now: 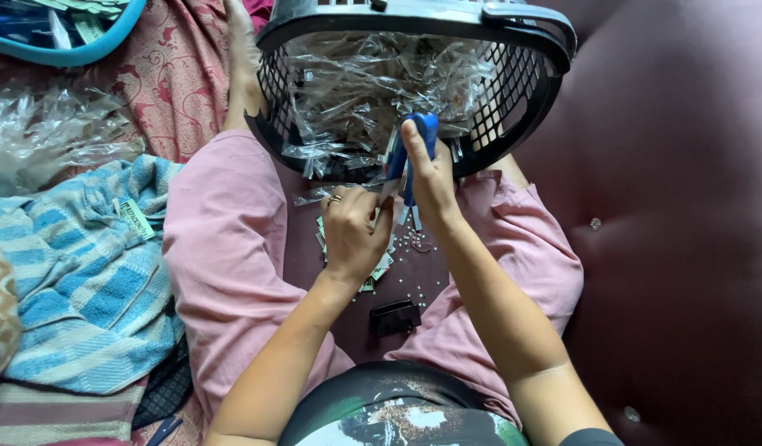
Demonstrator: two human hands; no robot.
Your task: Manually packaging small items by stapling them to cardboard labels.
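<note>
The right hand (430, 177) is raised in front of the black basket (529, 91), fingers curled through the handles of one pair of blue-handled scissors (410, 157), thumb upright against the upper loop. The blades point down and toward the left hand and are mostly covered by the two hands, so whether they are parted cannot be told. The left hand (353, 235) sits just beside and below, wrist bent, fingers pinched tight on something small at the scissors' tip; the item itself is too small and too covered to identify. One ring (334, 198) shows on a left finger.

Count: one black mesh basket, resting against the knees and filled with crumpled clear plastic wrappers (372, 83) (number not countable). One small black clip-like object (395, 316) lies on the dark red seat (686, 248) between the legs. A loose pile of small green and white tags (381, 268) lies under the left hand, partly hidden by it. Many tiny pale beads or cuttings (414, 244) are scattered beside the pile.

At the left lie one blue striped towel (92, 272) and another heap of clear plastic (50, 132). A blue-rimmed container (75, 54) is cut off at the top-left corner.
</note>
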